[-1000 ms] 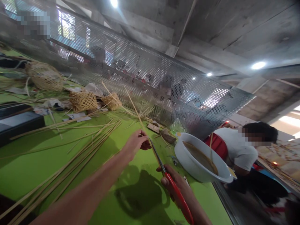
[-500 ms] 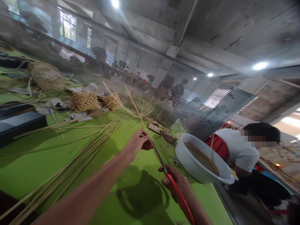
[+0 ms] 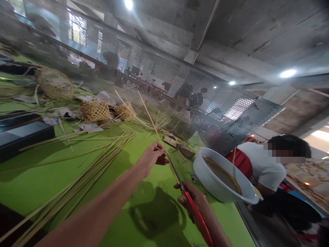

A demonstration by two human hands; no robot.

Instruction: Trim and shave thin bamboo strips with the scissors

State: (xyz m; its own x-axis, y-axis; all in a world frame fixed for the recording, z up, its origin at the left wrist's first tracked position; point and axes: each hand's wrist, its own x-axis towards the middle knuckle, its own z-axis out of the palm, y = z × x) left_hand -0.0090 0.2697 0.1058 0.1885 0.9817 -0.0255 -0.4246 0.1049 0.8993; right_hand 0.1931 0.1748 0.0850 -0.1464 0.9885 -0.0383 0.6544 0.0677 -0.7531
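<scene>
- Two things are in our hands: a strip (image 3: 153, 125), pale and thin, in the left hand (image 3: 154, 156), and a tool (image 3: 198, 216) in the right hand (image 3: 192, 196).
- Our left thumb and fingers are pinched together on the strip, which slants up and away from us over the desk (image 3: 38, 181), its far end in front of the screen (image 3: 159, 75).
- Our right fingers are wrapped around the tool's red handle; its long metal end points away from us, toward the left thumb — we cannot tell whether the tip touches it.
- Close to us, the strip seems to run alongside that metal end.
- Left of our left arm, the bundle (image 3: 68, 188) of loose strips lies on the green desk, far ends close together, near ends spread.
- Beyond our right hand, near the desk's right edge, we see the basin (image 3: 223, 190), white with yellow grips; it holds brownish liquid (image 3: 218, 173), and a thin stalk (image 3: 233, 164) stands tilted in it.
- Between our left hand and the basin, farther back, lies a brown scrap (image 3: 185, 151).
- Three woven baskets (image 3: 94, 111) rest at the far left, among papers (image 3: 91, 128) and cut pieces.
- A dark box (image 3: 25, 137) sits at the desk's left side.
- Past the basin we see a person (image 3: 267, 161) in a white top — bent forward, well apart from our hands.
</scene>
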